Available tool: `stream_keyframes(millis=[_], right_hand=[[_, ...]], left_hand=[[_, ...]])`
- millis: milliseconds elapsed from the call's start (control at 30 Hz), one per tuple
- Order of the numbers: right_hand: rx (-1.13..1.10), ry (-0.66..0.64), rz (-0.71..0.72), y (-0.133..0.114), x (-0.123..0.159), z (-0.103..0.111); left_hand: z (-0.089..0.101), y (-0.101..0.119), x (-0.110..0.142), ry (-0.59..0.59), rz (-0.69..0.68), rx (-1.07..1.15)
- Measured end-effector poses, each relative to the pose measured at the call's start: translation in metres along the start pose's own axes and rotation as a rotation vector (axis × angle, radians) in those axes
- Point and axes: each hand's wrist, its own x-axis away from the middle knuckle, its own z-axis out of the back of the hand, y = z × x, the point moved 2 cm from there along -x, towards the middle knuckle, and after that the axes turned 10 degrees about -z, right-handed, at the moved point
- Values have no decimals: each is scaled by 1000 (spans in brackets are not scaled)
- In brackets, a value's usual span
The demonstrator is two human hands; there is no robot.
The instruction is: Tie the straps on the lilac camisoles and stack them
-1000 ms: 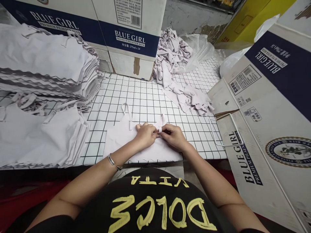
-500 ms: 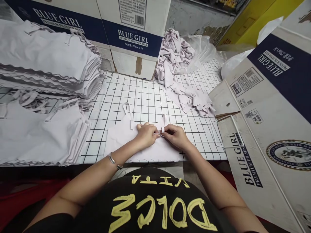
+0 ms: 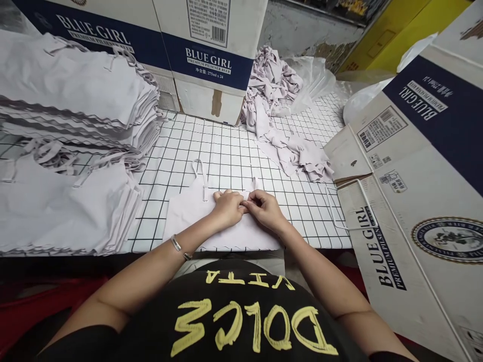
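Note:
A pale pinkish camisole [image 3: 184, 213] lies flat at the near edge of the table, its left strap [image 3: 205, 178] looped up and away from me. My left hand [image 3: 229, 208] rests on the garment with its fingers closed at the base of the right strap. Close against it, my right hand [image 3: 266, 208] pinches at the same spot, thumb and forefinger together. The fingers hide most of that strap; only its top loop [image 3: 255, 182] shows above them. What exactly is between the fingertips is too small to make out.
Stacked camisoles [image 3: 75, 201] fill the table's left side. A beer carton [image 3: 211, 95] stands behind. Crumpled pale fabric [image 3: 275, 100] and clear plastic [image 3: 315, 83] lie back right. Another carton [image 3: 396, 156] leans at the right edge, near a white wire frame [image 3: 366, 201]. The tabletop [image 3: 226, 146] is grid-patterned.
My right hand has shifted slightly left and up against my left fingers, and now covers more of the right strap. The camisole lies in about the same place.

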Motion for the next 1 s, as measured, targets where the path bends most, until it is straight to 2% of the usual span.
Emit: stream_keyframes(millis=[100, 167, 200, 233, 300, 333, 400, 467, 500, 567, 667, 733, 833, 900, 1000], right_hand=[[137, 213, 16, -2, 10, 11], [315, 362, -81, 1, 28, 30], [398, 379, -157, 5, 38, 39], [465, 352, -235, 10, 49, 47], [535, 202, -327, 19, 67, 54], [540, 132, -333, 22, 74, 53], [480, 78, -337, 23, 82, 49], [292, 76, -382, 16, 85, 47], [139, 67, -424, 10, 86, 48], [-239, 7, -503, -4, 86, 56], [-682, -8, -560, -25, 74, 77], [-779, 1, -536, -41, 48, 86], [-810, -169, -394, -88, -13, 74], [-857, -279, -303, -134, -54, 53], [-947, -347, -271, -201, -98, 10]], left_hand=[[14, -2, 21, 60, 17, -35], [32, -12, 55, 182, 110, -131], [42, -19, 76, 251, 197, -204], [51, -28, 98, 304, 313, -289], [60, -44, 136, 304, 491, -429], [60, -50, 149, 281, 536, -469], [55, -56, 162, 250, 546, -468], [51, -54, 164, 294, 522, -336], [53, -51, 163, 335, 517, -199], [67, -42, 162, 420, 514, 212], [114, -26, 167, 466, 456, 862], [160, -20, 171, 490, 376, 1057], [239, -30, 177, 530, 280, 1036], [292, -46, 184, 578, 266, 953], [361, -75, 204, 711, 289, 814]])
